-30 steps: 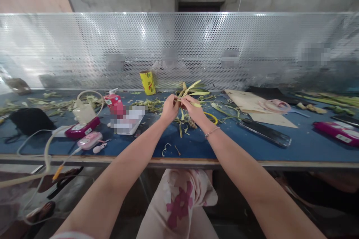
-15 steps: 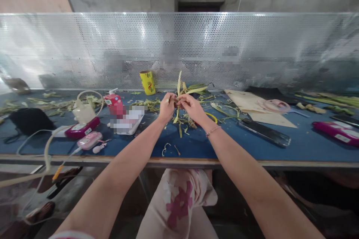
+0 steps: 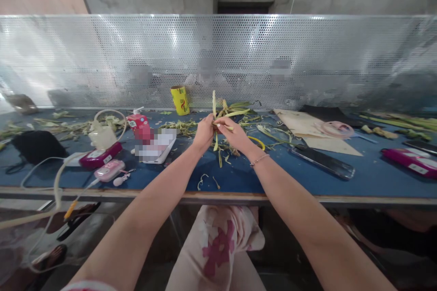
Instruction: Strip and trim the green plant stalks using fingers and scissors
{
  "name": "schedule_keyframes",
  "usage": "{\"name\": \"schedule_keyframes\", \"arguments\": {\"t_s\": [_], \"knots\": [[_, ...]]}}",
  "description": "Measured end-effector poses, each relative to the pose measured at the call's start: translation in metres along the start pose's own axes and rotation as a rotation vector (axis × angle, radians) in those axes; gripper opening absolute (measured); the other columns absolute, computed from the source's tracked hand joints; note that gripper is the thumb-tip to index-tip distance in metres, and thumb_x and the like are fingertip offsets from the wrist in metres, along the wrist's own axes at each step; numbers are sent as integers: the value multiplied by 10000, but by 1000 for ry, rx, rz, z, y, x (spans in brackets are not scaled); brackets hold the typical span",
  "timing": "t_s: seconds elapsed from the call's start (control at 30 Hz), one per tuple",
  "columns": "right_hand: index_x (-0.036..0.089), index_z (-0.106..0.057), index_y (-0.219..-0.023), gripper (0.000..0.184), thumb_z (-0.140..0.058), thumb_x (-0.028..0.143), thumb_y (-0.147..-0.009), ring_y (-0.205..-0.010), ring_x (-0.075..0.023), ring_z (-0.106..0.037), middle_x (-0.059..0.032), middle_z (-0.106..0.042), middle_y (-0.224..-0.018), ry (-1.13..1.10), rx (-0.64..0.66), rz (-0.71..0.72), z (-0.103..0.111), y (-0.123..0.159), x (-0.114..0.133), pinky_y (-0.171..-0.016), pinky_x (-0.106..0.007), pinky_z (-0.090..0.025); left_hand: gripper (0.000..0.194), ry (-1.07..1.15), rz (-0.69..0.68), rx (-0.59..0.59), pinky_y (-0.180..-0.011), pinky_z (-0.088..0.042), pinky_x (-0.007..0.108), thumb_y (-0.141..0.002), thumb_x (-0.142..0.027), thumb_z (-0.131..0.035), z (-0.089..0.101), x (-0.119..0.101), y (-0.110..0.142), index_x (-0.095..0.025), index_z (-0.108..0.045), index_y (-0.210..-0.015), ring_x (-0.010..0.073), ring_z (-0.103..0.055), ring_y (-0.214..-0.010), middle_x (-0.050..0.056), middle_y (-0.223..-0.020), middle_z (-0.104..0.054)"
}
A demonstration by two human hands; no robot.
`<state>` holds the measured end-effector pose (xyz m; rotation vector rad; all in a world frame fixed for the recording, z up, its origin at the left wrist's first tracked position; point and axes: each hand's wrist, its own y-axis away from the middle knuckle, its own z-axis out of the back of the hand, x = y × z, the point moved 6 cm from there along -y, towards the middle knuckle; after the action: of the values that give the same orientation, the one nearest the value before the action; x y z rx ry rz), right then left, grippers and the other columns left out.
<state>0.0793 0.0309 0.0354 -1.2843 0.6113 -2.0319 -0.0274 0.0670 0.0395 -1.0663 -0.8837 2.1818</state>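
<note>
Pale green leaf strips [image 3: 214, 101] stick up and out from between my two hands, over the middle of the table. My left hand [image 3: 205, 132] is closed on them, its thumb against the fingers of the other hand. From the right, my right hand [image 3: 233, 132] pinches a strip that crosses its fingers. One strip hangs down below the fingertips. The knot of strips between the fingers is partly hidden. Just behind and below lie loose leaf scraps [image 3: 221, 157] and a small heap of longer leaves [image 3: 239, 108].
A yellow can-shaped roll [image 3: 180, 101] stands by the perforated metal screen [image 3: 136, 54]. Left are a red carton [image 3: 139, 126], a white device [image 3: 160, 148] and a pink gadget [image 3: 109, 171] with cables. Right lie a phone [image 3: 323, 162], cardboard [image 3: 297, 122] and a magenta case [image 3: 408, 161].
The strips have turned: one that leaned right now points straight up, and another hangs down. My right fingers have shifted to pinch a strip pointing right. Both hands stay in nearly the same place.
</note>
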Motion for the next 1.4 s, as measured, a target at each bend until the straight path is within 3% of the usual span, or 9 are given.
{"name": "schedule_keyframes", "arguments": {"t_s": [0.2,0.47,0.67,0.87,1.0,1.17,1.3,1.4], "knots": [[208,-596,-877,234,-392,319,-846,-863,-159,-587,-50,-594,-953,-145,18,-82,-3,-4,-13,-839,-365,-496,261,138,182,-63,-601,-423,220,-724,-58,-436,5,0,1,-186,-544,-925,97,-534,-616,-3,-693,-610],[193,-597,-887,182,-561,262,-722,-929,-164,-565,-60,-567,-971,-41,17,15,0,-2,-1,-849,-345,-485,175,203,229,-100,-623,-425,222,-791,-154,-398,6,4,-1,-169,-558,-862,102,-540,-665,12,-731,-601],[183,-611,-762,219,-586,398,-723,-794,-180,-597,-44,-627,-813,-8,-82,-106,6,-3,-10,-786,-375,-493,159,177,226,-85,-611,-418,225,-815,-266,-433,5,4,1,-183,-567,-834,111,-550,-640,3,-691,-608],[188,-606,-671,319,-567,502,-713,-716,-215,-632,-42,-637,-684,-278,-113,-270,5,-5,-28,-746,-422,-516,156,203,228,-86,-529,-401,212,-833,-266,-405,4,3,4,-189,-539,-857,91,-497,-485,-37,-541,-534],[197,-558,-668,318,-552,511,-718,-672,-204,-630,-30,-621,-659,-319,-130,-309,4,-5,-32,-717,-413,-532,113,198,149,-71,-546,-406,200,-808,-192,-429,3,0,5,-190,-502,-895,80,-515,-525,-22,-637,-577],[222,-464,-807,282,-537,486,-741,-634,-183,-625,-13,-626,-684,-341,-143,-338,4,-5,-36,-673,-399,-535,99,88,-5,-54,-640,-434,227,-801,-169,-443,5,-10,5,-178,-504,-879,99,-536,-649,23,-746,-589],[227,-434,-854,279,-548,456,-742,-567,-154,-604,11,-606,-652,-396,-138,-311,4,-5,-33,-640,-361,-531,243,8,-220,-4,-791,-442,268,-801,-97,-401,5,-21,4,-171,-571,-958,134,-545,-862,68,-906,-588],[224,-446,-884,284,-569,429,-732,-529,-133,-586,32,-588,-614,-431,-146,-295,5,-5,-31,-603,-321,-524,341,8,-283,35,-788,-453,262,-814,-82,-368,2,-22,4,-184,-585,-1057,123,-547,-864,68,-944,-574]]}}
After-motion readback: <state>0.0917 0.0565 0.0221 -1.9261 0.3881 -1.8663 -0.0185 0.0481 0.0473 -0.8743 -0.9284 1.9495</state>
